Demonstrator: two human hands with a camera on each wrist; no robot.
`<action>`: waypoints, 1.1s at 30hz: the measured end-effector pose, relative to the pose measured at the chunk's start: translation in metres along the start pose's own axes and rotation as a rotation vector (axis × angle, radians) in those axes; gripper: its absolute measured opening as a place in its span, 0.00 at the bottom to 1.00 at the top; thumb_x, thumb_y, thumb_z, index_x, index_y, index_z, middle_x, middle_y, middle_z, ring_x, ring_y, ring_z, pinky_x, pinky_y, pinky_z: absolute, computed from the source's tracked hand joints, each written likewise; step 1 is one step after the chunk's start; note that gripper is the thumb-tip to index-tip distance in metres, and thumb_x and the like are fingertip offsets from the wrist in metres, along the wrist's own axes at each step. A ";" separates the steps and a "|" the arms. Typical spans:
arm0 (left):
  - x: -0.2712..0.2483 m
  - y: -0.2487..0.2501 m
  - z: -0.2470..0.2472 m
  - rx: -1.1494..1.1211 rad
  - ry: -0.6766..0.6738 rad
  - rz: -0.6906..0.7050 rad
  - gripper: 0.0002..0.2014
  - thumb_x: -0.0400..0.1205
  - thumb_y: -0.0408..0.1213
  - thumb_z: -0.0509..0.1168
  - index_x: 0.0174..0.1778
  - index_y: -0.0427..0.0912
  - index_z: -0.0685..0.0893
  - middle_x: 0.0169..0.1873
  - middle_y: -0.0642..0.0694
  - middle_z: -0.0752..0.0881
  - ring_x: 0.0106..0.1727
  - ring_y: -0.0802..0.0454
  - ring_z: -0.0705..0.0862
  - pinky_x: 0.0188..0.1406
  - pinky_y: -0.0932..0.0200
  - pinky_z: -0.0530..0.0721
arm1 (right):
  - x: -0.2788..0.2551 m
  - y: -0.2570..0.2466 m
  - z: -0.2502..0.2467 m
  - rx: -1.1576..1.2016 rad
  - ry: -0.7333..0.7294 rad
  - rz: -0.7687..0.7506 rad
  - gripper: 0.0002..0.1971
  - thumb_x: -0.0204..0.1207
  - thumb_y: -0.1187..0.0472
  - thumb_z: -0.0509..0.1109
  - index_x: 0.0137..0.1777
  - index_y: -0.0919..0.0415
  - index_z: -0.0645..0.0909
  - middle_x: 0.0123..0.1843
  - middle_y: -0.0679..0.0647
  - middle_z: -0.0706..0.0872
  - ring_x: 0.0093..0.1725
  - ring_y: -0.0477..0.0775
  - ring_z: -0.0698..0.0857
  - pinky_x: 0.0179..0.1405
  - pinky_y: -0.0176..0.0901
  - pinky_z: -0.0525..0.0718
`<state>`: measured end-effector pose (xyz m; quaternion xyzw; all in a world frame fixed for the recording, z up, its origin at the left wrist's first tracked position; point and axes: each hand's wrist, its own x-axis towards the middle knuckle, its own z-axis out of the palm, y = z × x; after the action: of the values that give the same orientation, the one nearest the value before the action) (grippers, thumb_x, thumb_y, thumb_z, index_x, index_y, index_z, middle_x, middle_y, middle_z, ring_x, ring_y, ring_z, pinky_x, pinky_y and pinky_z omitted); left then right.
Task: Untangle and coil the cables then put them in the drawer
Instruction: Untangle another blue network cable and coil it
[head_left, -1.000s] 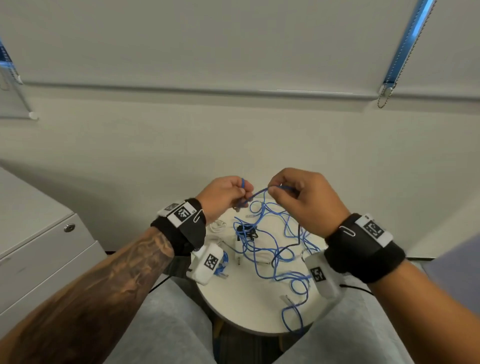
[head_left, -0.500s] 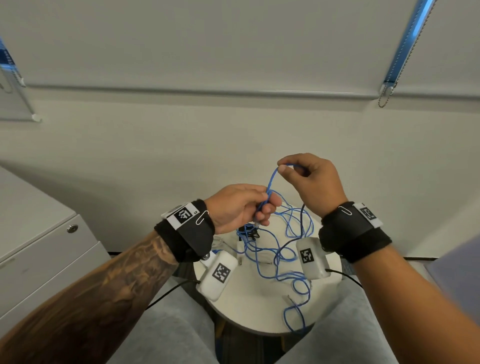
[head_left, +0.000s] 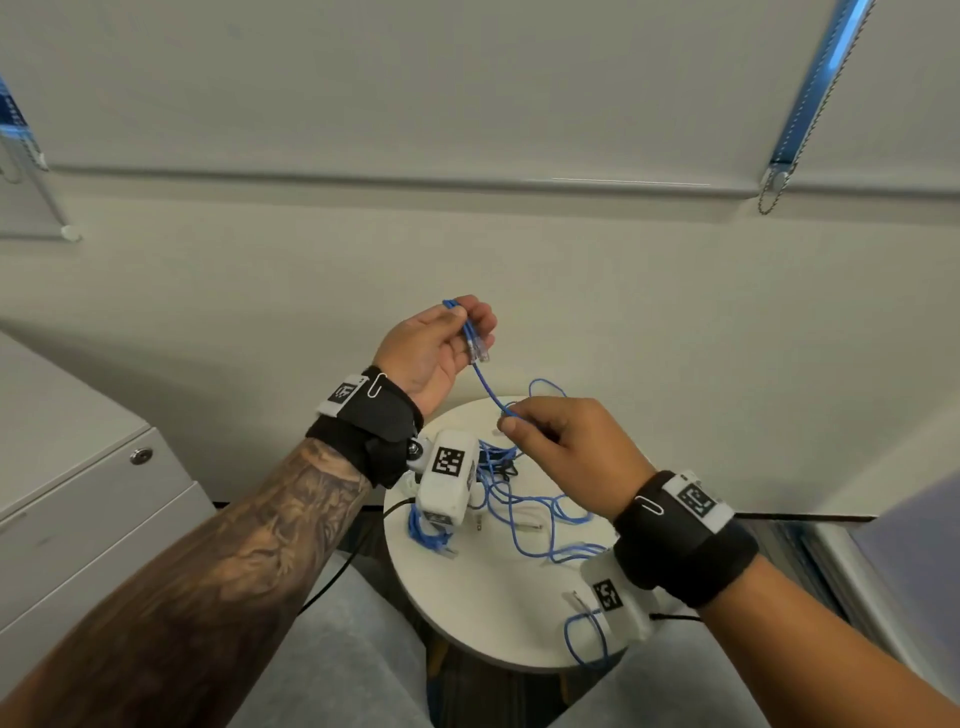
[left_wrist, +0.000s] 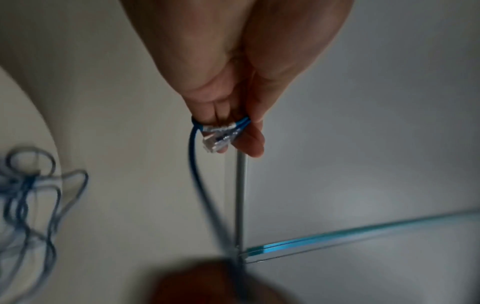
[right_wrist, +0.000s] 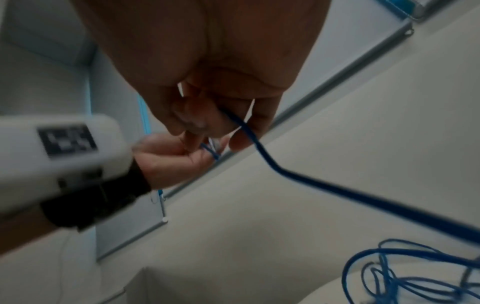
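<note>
A thin blue network cable (head_left: 488, 387) runs from my raised left hand (head_left: 441, 348) down to my right hand (head_left: 550, 441). The left hand pinches the folded cable end, and its clear plug (head_left: 479, 352) hangs below the fingertips (left_wrist: 249, 144). In the left wrist view the plug (left_wrist: 217, 139) lies across the fingers. My right hand pinches the same cable (right_wrist: 249, 131) lower down, above a small round white table (head_left: 488, 597). A tangle of blue cable (head_left: 535, 514) lies on that table. Another bunched blue cable (head_left: 428, 538) sits at its left edge.
A grey drawer cabinet (head_left: 78, 519) with a round lock (head_left: 140, 455) stands at the left, its drawers closed. A pale wall and a window blind with a bead chain (head_left: 769, 200) fill the back. My knees in grey trousers (head_left: 332, 660) flank the table.
My left hand has risen and turned palm-up with the plug end folded in its fingers. My right hand has dropped from above to a lower point on the cable, drawing it straight.
</note>
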<state>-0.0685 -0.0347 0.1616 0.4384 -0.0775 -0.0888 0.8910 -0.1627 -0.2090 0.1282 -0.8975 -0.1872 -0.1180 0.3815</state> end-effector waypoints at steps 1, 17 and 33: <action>0.001 -0.002 -0.002 0.076 0.012 0.021 0.10 0.87 0.25 0.56 0.52 0.33 0.82 0.40 0.41 0.89 0.41 0.49 0.90 0.52 0.52 0.89 | 0.001 -0.004 -0.005 0.046 0.013 -0.018 0.10 0.85 0.53 0.68 0.44 0.55 0.86 0.29 0.49 0.81 0.29 0.44 0.75 0.35 0.48 0.79; -0.032 0.004 0.026 0.312 -0.412 -0.232 0.13 0.87 0.31 0.50 0.47 0.36 0.81 0.31 0.47 0.74 0.30 0.53 0.72 0.46 0.54 0.80 | 0.055 0.005 -0.054 0.238 0.209 0.030 0.09 0.83 0.55 0.71 0.48 0.58 0.90 0.32 0.53 0.85 0.31 0.44 0.78 0.28 0.36 0.76; -0.010 -0.014 0.002 0.085 0.044 0.050 0.10 0.88 0.28 0.55 0.51 0.33 0.82 0.37 0.43 0.85 0.36 0.51 0.86 0.56 0.51 0.85 | 0.003 0.002 -0.010 0.026 -0.028 -0.022 0.12 0.83 0.51 0.70 0.39 0.52 0.85 0.24 0.42 0.77 0.26 0.44 0.74 0.30 0.36 0.72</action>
<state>-0.0802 -0.0425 0.1513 0.4758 -0.0722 -0.0536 0.8750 -0.1597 -0.2170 0.1352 -0.8919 -0.2039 -0.1070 0.3891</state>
